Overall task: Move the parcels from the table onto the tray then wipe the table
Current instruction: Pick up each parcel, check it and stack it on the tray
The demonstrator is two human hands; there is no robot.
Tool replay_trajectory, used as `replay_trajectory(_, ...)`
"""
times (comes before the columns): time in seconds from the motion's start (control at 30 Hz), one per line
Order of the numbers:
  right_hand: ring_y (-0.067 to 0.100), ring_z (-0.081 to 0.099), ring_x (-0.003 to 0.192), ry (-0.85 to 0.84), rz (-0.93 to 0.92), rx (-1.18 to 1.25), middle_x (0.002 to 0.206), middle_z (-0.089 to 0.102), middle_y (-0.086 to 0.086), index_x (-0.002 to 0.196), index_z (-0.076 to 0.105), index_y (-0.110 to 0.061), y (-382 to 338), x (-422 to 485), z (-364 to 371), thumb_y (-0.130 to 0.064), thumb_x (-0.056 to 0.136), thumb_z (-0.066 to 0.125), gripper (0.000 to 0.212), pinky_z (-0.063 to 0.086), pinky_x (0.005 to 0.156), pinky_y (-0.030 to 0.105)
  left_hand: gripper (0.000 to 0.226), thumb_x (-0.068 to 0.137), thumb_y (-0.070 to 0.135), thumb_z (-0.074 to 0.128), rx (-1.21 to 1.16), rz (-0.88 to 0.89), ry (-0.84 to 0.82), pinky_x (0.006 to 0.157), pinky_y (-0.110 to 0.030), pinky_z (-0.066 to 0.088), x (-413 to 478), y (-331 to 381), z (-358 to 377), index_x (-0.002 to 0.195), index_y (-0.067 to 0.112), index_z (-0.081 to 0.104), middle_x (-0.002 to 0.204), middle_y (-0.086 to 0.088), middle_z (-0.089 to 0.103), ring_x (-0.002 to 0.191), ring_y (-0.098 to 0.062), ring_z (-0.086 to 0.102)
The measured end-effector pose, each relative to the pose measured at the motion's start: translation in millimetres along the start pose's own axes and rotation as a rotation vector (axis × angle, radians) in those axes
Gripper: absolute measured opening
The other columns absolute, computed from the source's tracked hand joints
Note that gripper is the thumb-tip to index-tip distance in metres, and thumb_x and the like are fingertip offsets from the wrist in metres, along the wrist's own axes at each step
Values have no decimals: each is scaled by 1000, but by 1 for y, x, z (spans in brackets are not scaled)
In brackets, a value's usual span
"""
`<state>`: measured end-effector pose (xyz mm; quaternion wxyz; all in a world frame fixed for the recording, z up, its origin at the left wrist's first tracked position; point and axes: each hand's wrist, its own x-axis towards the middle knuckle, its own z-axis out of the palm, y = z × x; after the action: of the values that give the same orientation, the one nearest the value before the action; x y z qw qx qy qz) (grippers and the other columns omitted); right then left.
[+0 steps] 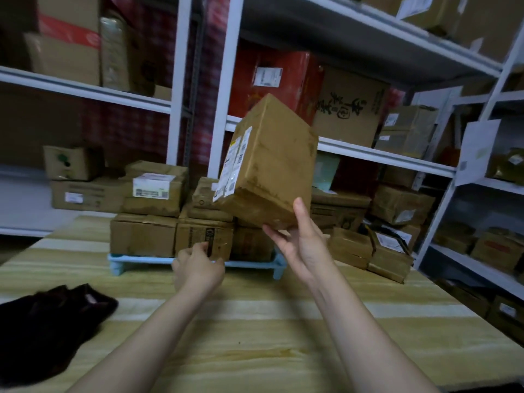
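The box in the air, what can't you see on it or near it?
Head view:
- Print on the box label: blurred, too small.
- Its underside: faces away, partly behind the right hand.
- The tray: mostly covered by parcels.
- The cloth: cut off by the left edge.
- The left hand: unclear whether it touches a parcel.

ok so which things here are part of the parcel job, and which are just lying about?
Job:
box held up by the right hand
blue tray
stacked boxes on it
parcels right of the tray, on the table
dark cloth, likely for wiping

Lying about:
shelves
cartons on them
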<state>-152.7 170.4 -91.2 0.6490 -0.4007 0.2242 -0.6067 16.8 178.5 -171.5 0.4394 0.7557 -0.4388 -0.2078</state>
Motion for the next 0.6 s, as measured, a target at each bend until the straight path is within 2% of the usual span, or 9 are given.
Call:
replay_trajectory(0.17,27,60,119,9,127,-126,131,64,13,120,60,-14,12,19,58,-36,89,72,40,59,87,47,55,91,39,57,150,23,-5,110,-37,30,10,-26,-20,142,24,43,150,-4,31,139,-26,26)
replay_trajectory(0.3,26,58,120,99,186,-264,139,57,9,136,53,-12,24,38,95,-46,82,77,68,62,79,43,57,91,41,57,189,31,-28,114,-37,26,20,-42,-26,144,24,42,154,1,26,144,-21,19)
replay_trajectory(0.5,30,55,123,263,237,-312,142,50,10,141,45,-13,31,66,129,-51,87,69,69,58,91,44,55,91,43,55,282,60,-61,119,-42,19,34,-53,-33,143,26,44,157,3,25,147,-21,11)
replay_trajectory(0.6,19,60,99,285,184,-348,139,53,7,142,45,-9,36,70,128,-39,96,62,58,53,101,38,54,92,42,53,292,58,-61,120,-45,12,36,-55,-35,143,27,42,158,3,22,149,-22,5)
